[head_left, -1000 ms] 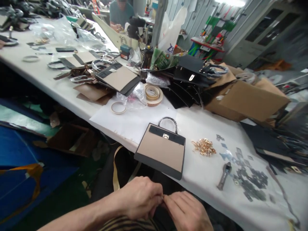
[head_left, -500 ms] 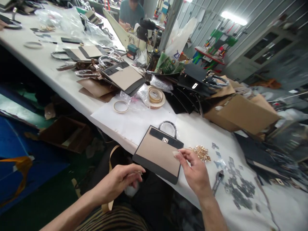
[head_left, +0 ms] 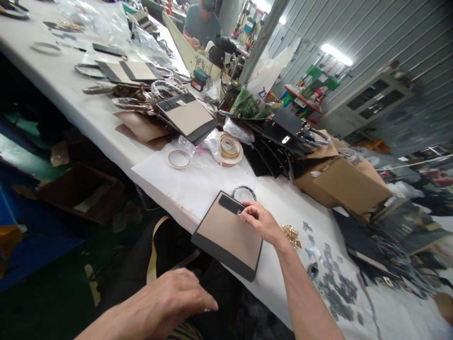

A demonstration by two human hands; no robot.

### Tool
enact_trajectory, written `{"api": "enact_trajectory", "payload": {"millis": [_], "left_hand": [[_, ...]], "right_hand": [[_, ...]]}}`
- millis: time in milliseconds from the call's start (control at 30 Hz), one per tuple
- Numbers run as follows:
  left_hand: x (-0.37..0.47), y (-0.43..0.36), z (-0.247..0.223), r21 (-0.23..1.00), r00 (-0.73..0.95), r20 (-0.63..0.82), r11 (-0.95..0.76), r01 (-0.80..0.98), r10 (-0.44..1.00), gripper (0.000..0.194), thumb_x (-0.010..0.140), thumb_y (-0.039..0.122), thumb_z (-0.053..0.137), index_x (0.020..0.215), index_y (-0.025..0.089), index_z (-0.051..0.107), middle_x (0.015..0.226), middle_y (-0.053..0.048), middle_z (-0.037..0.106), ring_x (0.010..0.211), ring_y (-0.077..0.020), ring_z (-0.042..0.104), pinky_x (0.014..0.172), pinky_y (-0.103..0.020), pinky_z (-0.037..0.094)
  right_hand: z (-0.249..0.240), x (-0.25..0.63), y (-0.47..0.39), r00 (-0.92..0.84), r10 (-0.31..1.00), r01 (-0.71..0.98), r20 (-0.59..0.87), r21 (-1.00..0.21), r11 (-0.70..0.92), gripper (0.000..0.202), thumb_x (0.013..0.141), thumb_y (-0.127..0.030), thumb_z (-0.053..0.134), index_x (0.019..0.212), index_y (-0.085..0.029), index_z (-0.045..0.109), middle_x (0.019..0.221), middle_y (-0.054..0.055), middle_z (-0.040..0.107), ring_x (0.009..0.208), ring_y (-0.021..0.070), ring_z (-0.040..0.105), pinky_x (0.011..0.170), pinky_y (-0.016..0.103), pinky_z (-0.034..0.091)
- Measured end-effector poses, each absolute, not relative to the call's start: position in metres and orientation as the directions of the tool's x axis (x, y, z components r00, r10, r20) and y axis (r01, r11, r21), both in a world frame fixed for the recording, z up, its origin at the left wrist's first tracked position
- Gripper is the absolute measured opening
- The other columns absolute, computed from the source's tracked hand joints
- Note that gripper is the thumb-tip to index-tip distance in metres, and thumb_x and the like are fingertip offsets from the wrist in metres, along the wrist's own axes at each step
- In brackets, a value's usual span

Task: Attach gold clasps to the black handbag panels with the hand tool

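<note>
A beige and black handbag lies flat at the table's front edge. Its round handle points away from me, and a dark strip crosses its upper part. My right hand is over that strip, with thumb and fingers pinched together at the metal clasp. The hand covers most of the clasp, and what the pinch holds is hidden. Lower and nearer to me, my left hand hangs apart from the bag with its fingers curled. A tiny pale bit shows at its fingertips, too small to name.
Gold-coloured metal fittings lie right of the bag, with grey metal plates beyond. Tape rolls, more bags and a cardboard box stand farther back. Another person sits across the table.
My right hand has moved up and left from the bag's right side onto the clasp. My left hand has drawn down, nearer to me. The camera view has shifted slightly.
</note>
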State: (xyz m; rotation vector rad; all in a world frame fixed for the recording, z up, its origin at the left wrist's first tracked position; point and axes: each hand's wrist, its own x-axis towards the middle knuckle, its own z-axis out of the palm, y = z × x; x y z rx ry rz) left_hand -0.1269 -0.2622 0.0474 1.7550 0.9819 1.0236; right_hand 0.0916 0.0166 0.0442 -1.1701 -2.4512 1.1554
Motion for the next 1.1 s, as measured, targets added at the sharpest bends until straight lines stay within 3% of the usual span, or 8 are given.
{"api": "enact_trajectory", "payload": {"millis": [300, 500, 567, 667, 767, 867, 933, 1100], "left_hand": [[-0.132, -0.263, 0.044, 0.899, 0.354, 0.158, -0.282, 0.334, 0.922, 0.032, 0.107, 0.025, 0.045, 0.132, 0.028, 0.064, 0.101, -0.006, 0.076, 0.093, -0.0190, 0.065, 0.086, -0.028, 0.050], [-0.132, -0.260, 0.030, 0.916, 0.282, 0.173, -0.260, 0.307, 0.944, 0.026, 0.107, 0.025, 0.047, 0.125, 0.027, 0.066, 0.097, -0.005, 0.076, 0.084, -0.0164, 0.067, 0.081, -0.025, 0.051], [-0.132, -0.261, 0.026, 0.939, 0.219, 0.172, -0.227, 0.258, 0.960, 0.024, 0.107, 0.028, 0.049, 0.122, 0.027, 0.068, 0.090, -0.004, 0.076, 0.081, -0.0153, 0.068, 0.083, -0.025, 0.052], [-0.133, -0.263, 0.019, 0.971, 0.167, 0.124, -0.155, 0.182, 0.978, 0.026, 0.107, 0.030, 0.050, 0.121, 0.026, 0.072, 0.083, -0.003, 0.074, 0.076, -0.0142, 0.070, 0.087, -0.026, 0.055], [-0.132, -0.265, 0.012, 0.993, 0.144, 0.083, -0.093, 0.068, 0.986, 0.028, 0.107, 0.030, 0.050, 0.121, 0.026, 0.074, 0.100, -0.007, 0.078, 0.075, -0.0134, 0.071, 0.085, -0.027, 0.058], [-0.130, -0.266, 0.008, 0.999, 0.130, 0.032, -0.027, -0.044, 0.991, 0.030, 0.106, 0.034, 0.050, 0.119, 0.026, 0.075, 0.135, -0.014, 0.069, 0.068, -0.0103, 0.068, 0.070, -0.023, 0.060], [-0.128, -0.265, 0.007, 0.996, 0.120, 0.010, 0.000, -0.086, 0.993, 0.030, 0.106, 0.035, 0.051, 0.118, 0.027, 0.077, 0.144, -0.015, 0.062, 0.065, -0.0081, 0.065, 0.064, -0.021, 0.059], [-0.127, -0.262, 0.005, 0.991, 0.057, 0.066, -0.058, -0.121, 0.996, 0.028, 0.104, 0.034, 0.055, 0.121, 0.028, 0.077, 0.095, -0.008, 0.074, 0.062, -0.0093, 0.062, 0.061, -0.019, 0.055]], "right_hand": [[0.040, 0.088, 0.023, -0.697, 0.694, 0.576, -0.178, -0.715, 0.395, 0.023, 0.089, -0.041, 0.066, 0.080, -0.020, 0.072, 0.131, 0.012, 0.064, 0.129, 0.0285, 0.057, 0.112, 0.045, 0.040], [0.033, 0.086, 0.025, -0.698, 0.700, 0.583, -0.148, -0.685, 0.437, 0.021, 0.089, -0.039, 0.066, 0.082, -0.021, 0.073, 0.126, 0.010, 0.067, 0.125, 0.0273, 0.060, 0.108, 0.042, 0.043], [0.032, 0.086, 0.024, -0.692, 0.710, 0.587, -0.134, -0.676, 0.445, 0.020, 0.089, -0.039, 0.066, 0.088, -0.021, 0.073, 0.127, 0.010, 0.067, 0.121, 0.0266, 0.062, 0.104, 0.041, 0.046], [0.032, 0.086, 0.023, -0.648, 0.750, 0.614, -0.133, -0.674, 0.412, 0.033, 0.086, -0.039, 0.070, 0.113, -0.021, 0.071, 0.127, 0.010, 0.070, 0.113, 0.0251, 0.066, 0.095, 0.039, 0.051], [0.032, 0.084, 0.025, -0.608, 0.777, 0.633, -0.161, -0.690, 0.352, 0.051, 0.082, -0.039, 0.075, 0.129, -0.022, 0.067, 0.127, 0.009, 0.072, 0.113, 0.0253, 0.067, 0.095, 0.039, 0.053], [0.028, 0.083, 0.029, -0.602, 0.772, 0.592, -0.205, -0.763, 0.260, 0.049, 0.077, -0.040, 0.080, 0.121, -0.020, 0.072, 0.120, 0.008, 0.076, 0.109, 0.0252, 0.070, 0.100, 0.040, 0.053], [0.021, 0.084, 0.033, -0.604, 0.766, 0.510, -0.223, -0.846, 0.157, 0.051, 0.073, -0.040, 0.084, 0.117, -0.018, 0.074, 0.114, 0.008, 0.078, 0.106, 0.0251, 0.071, 0.101, 0.040, 0.053], [0.004, 0.091, 0.037, -0.577, 0.780, 0.378, -0.240, -0.926, -0.005, 0.054, 0.073, -0.043, 0.085, 0.120, -0.017, 0.076, 0.112, 0.008, 0.079, 0.101, 0.0253, 0.072, 0.096, 0.040, 0.055]]}}
